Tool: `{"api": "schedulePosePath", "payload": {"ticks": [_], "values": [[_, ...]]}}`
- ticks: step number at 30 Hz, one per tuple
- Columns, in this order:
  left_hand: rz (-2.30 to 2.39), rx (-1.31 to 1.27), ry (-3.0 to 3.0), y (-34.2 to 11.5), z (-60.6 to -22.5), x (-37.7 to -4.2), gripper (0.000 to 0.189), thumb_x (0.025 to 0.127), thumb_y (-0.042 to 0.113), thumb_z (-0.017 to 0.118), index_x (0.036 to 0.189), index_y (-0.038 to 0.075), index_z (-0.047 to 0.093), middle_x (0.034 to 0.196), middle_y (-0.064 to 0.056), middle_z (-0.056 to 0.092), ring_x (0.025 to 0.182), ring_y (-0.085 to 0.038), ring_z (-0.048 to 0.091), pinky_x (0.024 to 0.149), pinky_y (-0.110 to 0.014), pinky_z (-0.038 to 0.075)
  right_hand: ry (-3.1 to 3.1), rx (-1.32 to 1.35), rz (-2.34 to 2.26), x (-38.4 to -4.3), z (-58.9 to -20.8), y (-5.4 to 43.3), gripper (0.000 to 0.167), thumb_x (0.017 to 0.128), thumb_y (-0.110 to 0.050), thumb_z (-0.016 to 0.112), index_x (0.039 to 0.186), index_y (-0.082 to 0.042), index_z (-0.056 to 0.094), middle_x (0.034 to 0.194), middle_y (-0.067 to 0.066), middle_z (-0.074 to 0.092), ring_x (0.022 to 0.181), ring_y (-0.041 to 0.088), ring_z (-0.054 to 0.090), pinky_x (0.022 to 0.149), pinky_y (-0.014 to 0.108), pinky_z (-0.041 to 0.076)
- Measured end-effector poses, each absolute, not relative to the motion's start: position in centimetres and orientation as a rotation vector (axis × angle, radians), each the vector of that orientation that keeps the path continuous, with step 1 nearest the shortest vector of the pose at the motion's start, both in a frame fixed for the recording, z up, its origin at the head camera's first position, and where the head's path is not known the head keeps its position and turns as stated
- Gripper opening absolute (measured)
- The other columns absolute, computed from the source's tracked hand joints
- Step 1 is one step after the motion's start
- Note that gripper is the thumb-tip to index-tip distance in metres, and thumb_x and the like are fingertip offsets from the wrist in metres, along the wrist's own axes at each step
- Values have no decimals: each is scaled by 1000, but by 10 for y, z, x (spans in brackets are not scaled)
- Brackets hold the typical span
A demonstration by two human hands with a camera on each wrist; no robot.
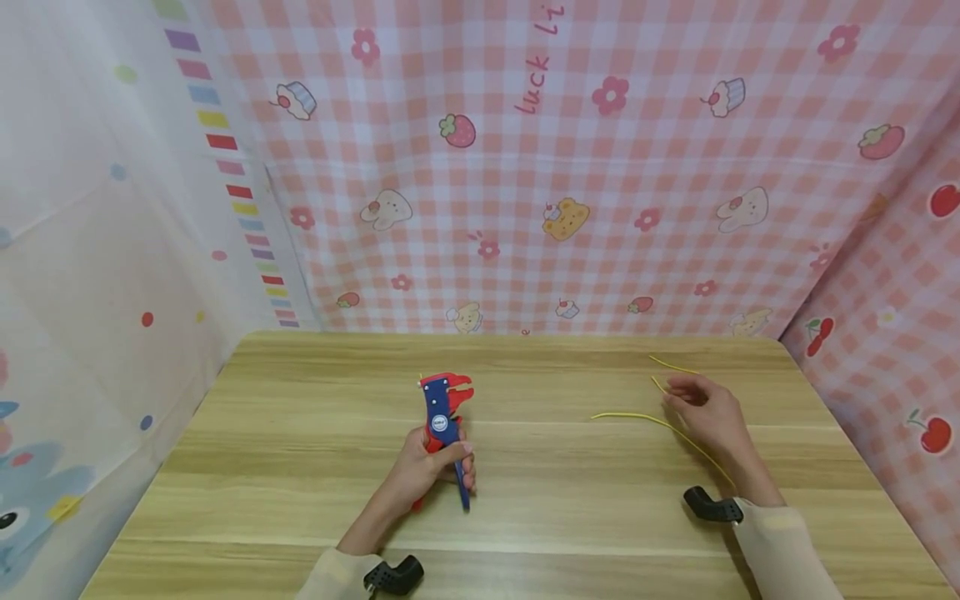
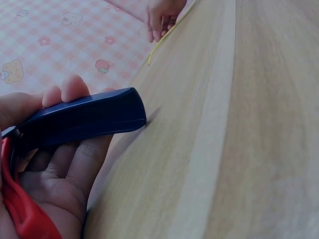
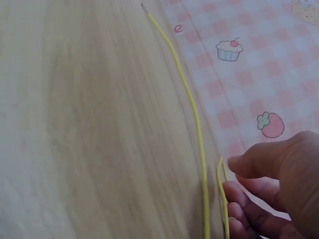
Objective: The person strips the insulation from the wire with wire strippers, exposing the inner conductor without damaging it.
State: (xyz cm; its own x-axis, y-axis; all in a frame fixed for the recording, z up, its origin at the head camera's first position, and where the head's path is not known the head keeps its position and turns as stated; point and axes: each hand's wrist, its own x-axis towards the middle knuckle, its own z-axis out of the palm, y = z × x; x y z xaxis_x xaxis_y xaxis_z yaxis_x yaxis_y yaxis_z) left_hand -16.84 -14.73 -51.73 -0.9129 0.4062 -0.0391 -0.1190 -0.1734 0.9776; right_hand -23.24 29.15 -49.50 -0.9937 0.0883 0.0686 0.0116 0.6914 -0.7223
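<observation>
My left hand (image 1: 420, 462) grips a wire stripper (image 1: 436, 402) with a blue body, red jaws and blue and red handles; its head points away from me. In the left wrist view, fingers curl around the blue handle (image 2: 89, 112), with the red handle (image 2: 30, 219) against the palm. At the right, my right hand (image 1: 708, 408) hovers low over yellow wires, thumb and fingers bent but apart. A long yellow wire (image 3: 195, 117) with a bare metal tip lies beside it. Another yellow wire (image 3: 222, 199) lies right at its fingertips. A third wire (image 1: 672, 365) is farther back.
The wood-grain table (image 1: 525, 500) ends at a pink checked curtain (image 1: 510, 275) behind. More patterned cloth hangs at the left and right sides. A black wrist device (image 1: 395, 575) sits on the left wrist, with another black device (image 1: 711, 506) on the right.
</observation>
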Motion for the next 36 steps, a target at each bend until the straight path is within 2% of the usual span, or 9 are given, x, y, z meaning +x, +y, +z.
{"api": "schedulePosePath", "payload": {"ticks": [2, 8, 14, 19, 29, 36], "values": [[2147, 323, 1758, -147, -517, -169, 32, 103, 6, 57, 119, -15, 39, 76, 0, 69, 66, -16, 72, 75, -41, 66, -2814, -90, 1163, -234, -497, 292, 33, 96, -23, 69, 123, -4, 68, 112, 16, 71, 90, 8, 60, 72, 9, 45], [2153, 328, 1755, -147, -519, -170, 28, 103, 5, 58, 116, -14, 41, 75, -1, 69, 65, -15, 72, 74, -41, 66, -2873, -55, 1052, -238, -502, 289, 30, 96, -24, 68, 119, -4, 68, 104, 13, 69, 89, 17, 56, 72, 20, 44], [2157, 329, 1744, -146, -517, -170, 28, 103, 5, 56, 118, -13, 41, 76, -2, 69, 66, -16, 72, 75, -42, 67, -2850, -49, 991, -238, -501, 285, 21, 97, -21, 68, 109, -3, 69, 93, 11, 69, 80, 15, 57, 65, 21, 44], [2154, 303, 1753, -146, -516, -169, 28, 103, 5, 57, 118, -13, 41, 76, -2, 69, 66, -16, 72, 75, -43, 67, -2851, -13, 930, -239, -503, 284, 15, 98, -17, 67, 99, -3, 69, 86, 11, 67, 76, 18, 57, 65, 26, 44], [2152, 307, 1740, -146, -517, -167, 29, 103, 6, 57, 118, -14, 41, 76, 0, 69, 66, -16, 73, 75, -45, 66, -2870, 43, 931, -238, -501, 283, 10, 98, -13, 64, 95, -3, 67, 81, 9, 65, 72, 18, 54, 66, 30, 42], [2160, 320, 1733, -147, -516, -168, 29, 102, 6, 58, 117, -13, 41, 77, -1, 69, 66, -16, 72, 75, -46, 66, -2903, 88, 942, -237, -498, 284, 13, 101, -17, 63, 98, -5, 67, 85, 9, 67, 76, 19, 57, 68, 30, 44]]}}
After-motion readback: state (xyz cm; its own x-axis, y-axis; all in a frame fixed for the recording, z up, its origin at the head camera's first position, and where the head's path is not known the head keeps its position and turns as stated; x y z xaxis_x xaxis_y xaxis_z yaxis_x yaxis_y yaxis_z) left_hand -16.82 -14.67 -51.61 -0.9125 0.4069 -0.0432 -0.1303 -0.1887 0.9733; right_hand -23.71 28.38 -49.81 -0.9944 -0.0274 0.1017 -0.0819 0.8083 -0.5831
